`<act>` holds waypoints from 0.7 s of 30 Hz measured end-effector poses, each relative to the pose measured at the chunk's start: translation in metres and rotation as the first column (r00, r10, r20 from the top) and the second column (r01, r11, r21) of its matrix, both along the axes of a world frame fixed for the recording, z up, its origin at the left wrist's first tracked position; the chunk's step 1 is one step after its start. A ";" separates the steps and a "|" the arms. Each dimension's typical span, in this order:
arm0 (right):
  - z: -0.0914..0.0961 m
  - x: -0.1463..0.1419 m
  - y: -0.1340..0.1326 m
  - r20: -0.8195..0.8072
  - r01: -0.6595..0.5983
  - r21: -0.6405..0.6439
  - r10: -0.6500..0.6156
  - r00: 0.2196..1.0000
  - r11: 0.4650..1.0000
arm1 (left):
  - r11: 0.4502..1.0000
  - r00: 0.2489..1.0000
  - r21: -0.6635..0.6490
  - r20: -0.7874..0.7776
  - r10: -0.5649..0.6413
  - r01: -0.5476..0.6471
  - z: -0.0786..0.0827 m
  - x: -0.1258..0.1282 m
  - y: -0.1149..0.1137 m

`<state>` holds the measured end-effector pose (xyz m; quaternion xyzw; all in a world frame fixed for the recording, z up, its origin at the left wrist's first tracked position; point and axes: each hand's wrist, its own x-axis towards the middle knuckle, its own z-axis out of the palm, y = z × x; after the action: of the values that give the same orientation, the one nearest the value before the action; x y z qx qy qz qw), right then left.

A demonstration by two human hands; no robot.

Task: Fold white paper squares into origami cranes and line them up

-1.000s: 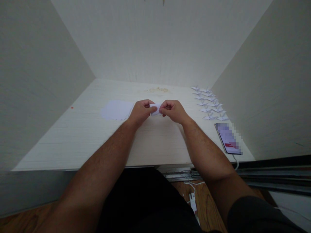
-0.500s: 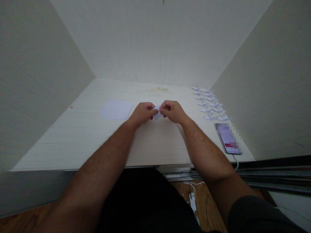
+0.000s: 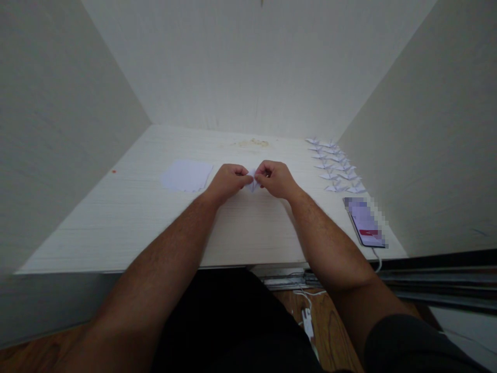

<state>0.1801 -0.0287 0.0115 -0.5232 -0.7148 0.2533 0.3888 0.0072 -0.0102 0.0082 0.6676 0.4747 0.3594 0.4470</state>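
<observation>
My left hand [image 3: 228,181] and my right hand [image 3: 275,178] meet over the middle of the white desk [image 3: 128,217], fingers curled. Between them they pinch a small folded piece of white paper [image 3: 252,182]; most of it is hidden by the fingers. A short stack of white paper sheets [image 3: 187,175] lies flat just left of my left hand.
Several small folded paper figures [image 3: 336,166] are lined up in rows at the desk's far right. A phone [image 3: 365,221] with a lit screen lies near the right front corner, a white cable running off the edge. White walls enclose the desk on three sides.
The hands have drawn closer together and the paper between them shows as a smaller, narrower piece than a second ago. Arms and the rest are unmoved.
</observation>
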 end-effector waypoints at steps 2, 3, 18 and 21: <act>0.001 0.000 0.000 0.018 0.008 0.018 -0.008 1.000 1.000 | 1.000 1.000 0.012 -0.010 0.000 0.000 0.000 0.000 0.000; 0.001 0.000 0.000 0.024 0.011 0.024 -0.012 1.000 1.000 | 1.000 1.000 0.020 -0.016 0.001 0.000 0.000 0.000 0.000; -0.003 -0.006 -0.001 0.043 0.054 0.114 -0.059 0.997 0.992 | 0.999 0.999 -0.003 -0.015 0.046 -0.046 0.002 0.004 -0.005; -0.004 -0.010 0.000 -0.115 0.066 0.026 -0.063 0.991 0.997 | 0.996 0.996 0.011 -0.001 0.091 -0.091 0.001 0.005 -0.005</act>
<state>0.1701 -0.0288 0.0078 -0.5248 -0.6778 0.2595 0.4448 0.0126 -0.0147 0.0093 0.6481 0.5028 0.3816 0.4261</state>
